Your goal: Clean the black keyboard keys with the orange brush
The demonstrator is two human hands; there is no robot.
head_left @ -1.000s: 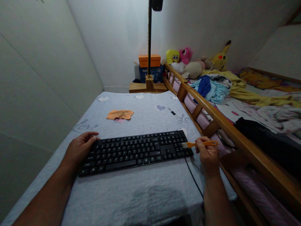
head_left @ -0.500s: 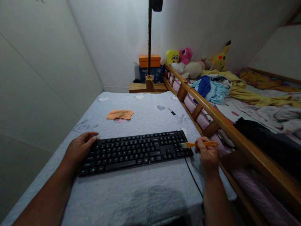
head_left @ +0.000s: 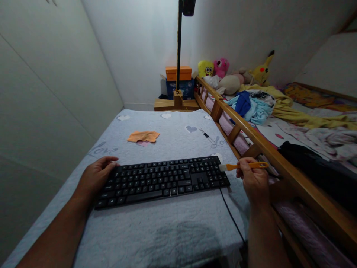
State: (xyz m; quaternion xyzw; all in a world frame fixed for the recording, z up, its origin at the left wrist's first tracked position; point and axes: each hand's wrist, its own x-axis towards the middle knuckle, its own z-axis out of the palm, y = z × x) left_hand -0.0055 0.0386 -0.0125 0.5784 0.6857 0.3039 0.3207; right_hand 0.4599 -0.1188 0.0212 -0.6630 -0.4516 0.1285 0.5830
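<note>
A black keyboard (head_left: 158,181) lies slightly slanted on the quilted, pale blue cover (head_left: 156,230). My left hand (head_left: 98,175) grips its left end, thumb near the top corner and the other fingers partly hidden. Pinched in my right hand (head_left: 252,176) is a small brush (head_left: 231,167) with a yellow-orange handle and pale bristles. The bristles point left and sit over the number pad's right edge; whether they touch the keys I cannot tell. A black cable (head_left: 231,214) runs down from near the keyboard's right end.
Beyond the keyboard lie an orange cloth (head_left: 143,136) and a small wire-like tool with a black middle (head_left: 205,135). A wooden bed rail (head_left: 251,132) runs along the right side. At the back, a dark pole (head_left: 179,48) rises from a wooden base (head_left: 164,104).
My right hand has moved right and slightly up with the brush, whose bristles shifted from over the number pad to its right edge. My left hand stays at the keyboard's left end.
</note>
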